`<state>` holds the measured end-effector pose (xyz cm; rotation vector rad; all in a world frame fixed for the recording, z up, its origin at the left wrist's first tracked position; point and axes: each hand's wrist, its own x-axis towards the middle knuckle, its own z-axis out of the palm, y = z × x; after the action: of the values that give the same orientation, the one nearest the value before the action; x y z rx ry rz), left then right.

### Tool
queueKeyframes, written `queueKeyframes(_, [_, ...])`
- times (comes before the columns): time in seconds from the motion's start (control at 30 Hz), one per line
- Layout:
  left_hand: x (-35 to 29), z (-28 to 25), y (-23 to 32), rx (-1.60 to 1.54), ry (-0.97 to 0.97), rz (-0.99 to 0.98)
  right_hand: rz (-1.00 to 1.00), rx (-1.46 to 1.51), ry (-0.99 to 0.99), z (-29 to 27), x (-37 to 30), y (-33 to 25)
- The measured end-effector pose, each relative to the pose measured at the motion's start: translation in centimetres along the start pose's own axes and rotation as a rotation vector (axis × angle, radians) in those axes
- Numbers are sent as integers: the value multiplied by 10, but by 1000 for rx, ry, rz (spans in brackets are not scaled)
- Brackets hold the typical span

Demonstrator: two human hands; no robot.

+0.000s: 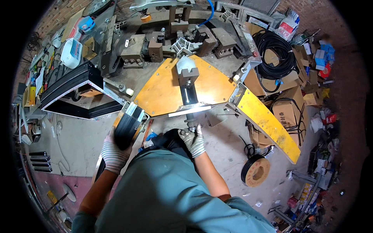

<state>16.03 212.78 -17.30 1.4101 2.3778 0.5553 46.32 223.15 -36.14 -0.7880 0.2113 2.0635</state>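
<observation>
My left hand [115, 152], in a striped work glove, grips a stack of black and silver metal profiles [129, 125] on the left yellow arm of the machine. Below the front edge of the yellow table plate [155, 95], my right hand [193, 143], also gloved, closes round the metal end of a shaft [191, 123]. In line with it, a black cylinder [189, 93] lies over the plate's middle, behind a metal block with a pointed head [186, 64]. My palm hides part of the shaft's end.
A black angular frame [87, 112] rests at the left, near a white jug [72, 53]. Steel clamp blocks [134, 50] line the back. At right are a yellow arm [268, 120], a coil of black hose [274, 54], cardboard boxes [289, 110] and a floor spool [256, 172].
</observation>
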Motion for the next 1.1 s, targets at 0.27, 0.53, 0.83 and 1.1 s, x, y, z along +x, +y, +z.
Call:
queueKeyframes(0.27, [2,0,-3,-24,-35,-23,-18,-40,77,3,-7,-8])
queueKeyframes(0.53, [5,1,2,92,6,41,-431,-1014,242,-41,11,-9])
queueKeyframes(0.83, [28,-10,49,1,23,16,235,8,-90,-6,-7,-34])
queueKeyframes(1.1, [144,45,124,-42,-55,547,-355,-1088,142,9,-12,-25])
